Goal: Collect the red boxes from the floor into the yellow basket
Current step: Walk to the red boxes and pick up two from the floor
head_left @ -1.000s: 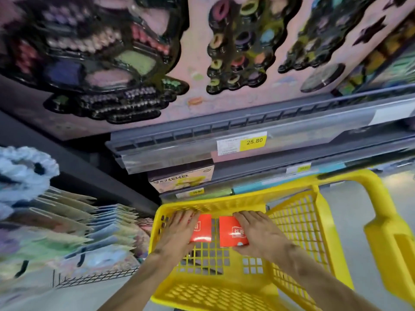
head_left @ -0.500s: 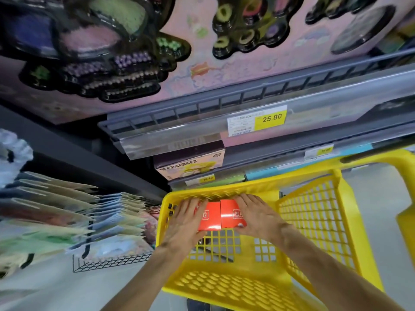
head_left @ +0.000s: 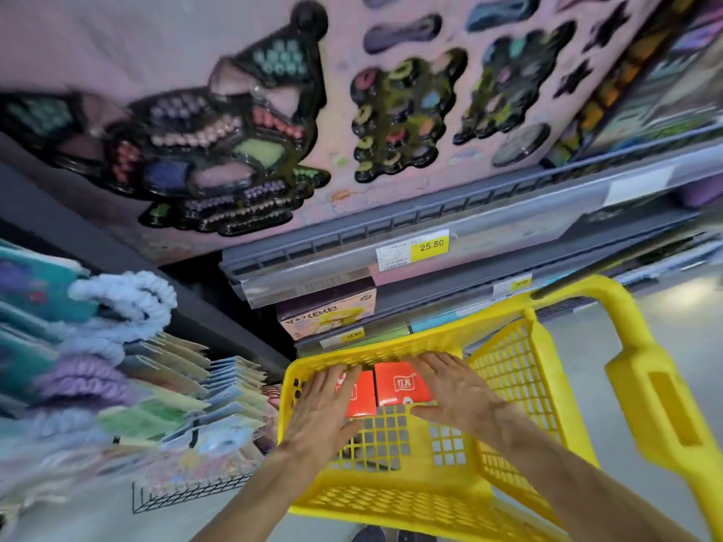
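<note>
- so, two red boxes lie side by side against the far wall inside the basket [head_left: 508, 389], on its mesh bottom: the left box [head_left: 362, 395] and the right box [head_left: 401, 385], touching each other.
- the left hand [head_left: 324, 408] lies over the left box, fingers [head_left: 344, 375] straight and spread, pressing on its top and outer side rather than curling round it.
- the right hand [head_left: 457, 389] lies flat beside and partly over the right box, fingers [head_left: 422, 363] straight, thumb stretched along the box's near edge; neither hand grips anything.
- judged from this, these two boxes are as good as delivered and are just being squared up; the hands only need to lift away.
- no red box shows on the floor [head_left: 688, 307], but only a small grey patch of it is in view, so whether more remain cannot be told.
- the basket stands in front of a shelf [head_left: 391, 244] with a 25.80 price tag [head_left: 430, 246].
</note>
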The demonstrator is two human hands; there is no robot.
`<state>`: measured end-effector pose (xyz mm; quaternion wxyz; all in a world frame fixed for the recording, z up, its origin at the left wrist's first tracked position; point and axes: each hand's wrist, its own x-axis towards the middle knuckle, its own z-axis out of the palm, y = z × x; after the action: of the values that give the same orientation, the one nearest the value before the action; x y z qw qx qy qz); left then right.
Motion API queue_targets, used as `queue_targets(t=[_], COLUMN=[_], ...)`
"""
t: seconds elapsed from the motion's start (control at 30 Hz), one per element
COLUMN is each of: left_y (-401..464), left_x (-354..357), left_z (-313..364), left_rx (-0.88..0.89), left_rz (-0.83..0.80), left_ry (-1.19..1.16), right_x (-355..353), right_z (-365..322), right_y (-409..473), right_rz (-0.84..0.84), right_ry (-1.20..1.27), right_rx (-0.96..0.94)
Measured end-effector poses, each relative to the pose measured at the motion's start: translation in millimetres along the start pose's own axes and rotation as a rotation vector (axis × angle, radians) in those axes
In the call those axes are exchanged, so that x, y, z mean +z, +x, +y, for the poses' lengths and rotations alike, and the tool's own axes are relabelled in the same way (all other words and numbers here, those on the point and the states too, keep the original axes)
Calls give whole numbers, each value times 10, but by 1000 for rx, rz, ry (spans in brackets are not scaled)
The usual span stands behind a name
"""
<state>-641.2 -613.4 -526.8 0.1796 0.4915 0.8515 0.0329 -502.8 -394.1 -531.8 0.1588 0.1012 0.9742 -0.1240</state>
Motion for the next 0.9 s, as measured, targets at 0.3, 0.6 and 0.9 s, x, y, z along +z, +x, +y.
queue_targets(t=[0.3, 0.6, 0.9], left_y=[-131, -258, 22], left_x=[-1791, -3199, -3335], left_z=[1169, 3574, 6264], left_rx=[388, 854, 1148], left_rz=[177, 224, 246], left_ry=[77, 83, 85], right_x=[-1858, -3301, -3485], right_z=[103, 468, 1502], right_y=[-1775, -4248, -6560], right_rz=[181, 444, 585], right_ry=[11, -6, -5], right_rx=[179, 581, 929])
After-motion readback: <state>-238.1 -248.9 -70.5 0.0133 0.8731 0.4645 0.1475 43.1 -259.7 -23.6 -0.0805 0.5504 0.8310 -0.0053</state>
